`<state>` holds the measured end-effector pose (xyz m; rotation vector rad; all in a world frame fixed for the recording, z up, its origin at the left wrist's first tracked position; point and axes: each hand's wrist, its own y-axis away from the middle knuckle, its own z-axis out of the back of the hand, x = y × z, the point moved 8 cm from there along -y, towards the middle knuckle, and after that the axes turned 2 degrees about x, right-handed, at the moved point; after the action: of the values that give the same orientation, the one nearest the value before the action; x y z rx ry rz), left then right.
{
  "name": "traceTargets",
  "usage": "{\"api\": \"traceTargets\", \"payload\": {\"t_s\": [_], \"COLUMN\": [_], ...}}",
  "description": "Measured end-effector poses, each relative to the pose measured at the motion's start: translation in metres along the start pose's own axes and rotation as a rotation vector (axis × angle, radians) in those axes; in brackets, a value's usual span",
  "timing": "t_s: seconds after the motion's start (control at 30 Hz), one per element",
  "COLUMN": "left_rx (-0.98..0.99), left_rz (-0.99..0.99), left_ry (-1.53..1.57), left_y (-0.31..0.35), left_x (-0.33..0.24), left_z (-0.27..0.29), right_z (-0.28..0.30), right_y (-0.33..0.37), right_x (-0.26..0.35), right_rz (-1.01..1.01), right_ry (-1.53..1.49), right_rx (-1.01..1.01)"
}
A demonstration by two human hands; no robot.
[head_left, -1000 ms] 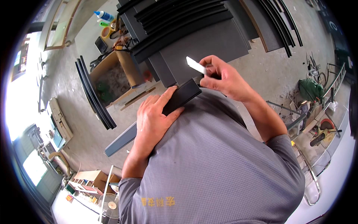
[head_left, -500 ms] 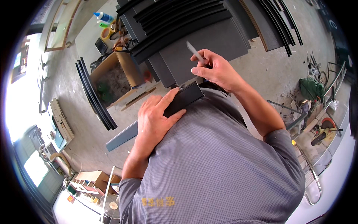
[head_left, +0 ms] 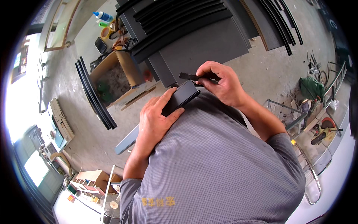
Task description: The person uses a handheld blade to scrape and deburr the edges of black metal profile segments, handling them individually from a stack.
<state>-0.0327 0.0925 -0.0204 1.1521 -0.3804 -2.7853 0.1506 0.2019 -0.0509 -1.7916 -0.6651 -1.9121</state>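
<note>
My left hand (head_left: 154,114) is closed around a dark grey metal profile (head_left: 181,98), thumb on the near side and fingers on the far side. The profile lies slantwise against my shirt front, its cut end toward my right hand. A grey bar (head_left: 127,141) emerges beyond my left forearm, apparently the same profile's other end. My right hand (head_left: 223,82) pinches a narrow, flat blade-like tool (head_left: 188,77); I cannot make out its exact kind. The tool's flat tip points left, just above the profile's far corner. Whether they touch is unclear.
Ahead, black strips (head_left: 182,31) lie on stacked dark panels (head_left: 203,46). An open wooden box (head_left: 128,69) stands front left, beside upright-looking dark strips (head_left: 95,93). Behind it are a glue bottle (head_left: 103,16) and tape roll (head_left: 106,33). A green bag (head_left: 312,89) and scrap lie right.
My right hand has come down and toward me, swinging the tool from raised to nearly level beside the profile's end. The profile has shifted and turned slightly in my left hand.
</note>
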Motion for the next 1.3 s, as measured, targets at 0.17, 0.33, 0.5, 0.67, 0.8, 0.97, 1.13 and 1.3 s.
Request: {"api": "traceTargets", "payload": {"t_s": [0.17,0.33,0.5,0.67,0.8,0.97,1.13,1.3], "left_rx": [0.010,0.007,0.009,0.006,0.001,-0.138,-0.082,0.042], "left_rz": [0.005,0.024,0.024,0.078,0.094,0.170,-0.043,-0.149], "left_ry": [0.015,0.036,0.043,0.052,0.065,0.026,-0.246,-0.428], "left_y": [-0.001,0.001,0.004,0.001,-0.001,-0.011,-0.037,-0.052], "left_x": [0.000,0.003,0.006,0.005,0.007,0.028,-0.011,-0.030], "left_z": [0.000,-0.002,-0.003,-0.001,-0.002,0.011,0.010,-0.004], "right_z": [0.001,0.001,0.003,0.011,0.000,0.020,0.011,0.023], "right_y": [0.001,0.004,0.014,0.013,0.004,0.024,0.016,0.015], "right_x": [0.010,0.021,0.033,0.037,0.030,0.009,0.007,-0.032], "right_rz": [0.033,0.063,0.168,0.195,0.192,0.039,-0.117,-0.400], "right_ry": [0.045,0.145,0.213,0.190,0.216,-0.006,-0.181,-0.241], "right_rx": [-0.041,-0.022,0.029,0.013,-0.031,0.170,0.244,0.096]}}
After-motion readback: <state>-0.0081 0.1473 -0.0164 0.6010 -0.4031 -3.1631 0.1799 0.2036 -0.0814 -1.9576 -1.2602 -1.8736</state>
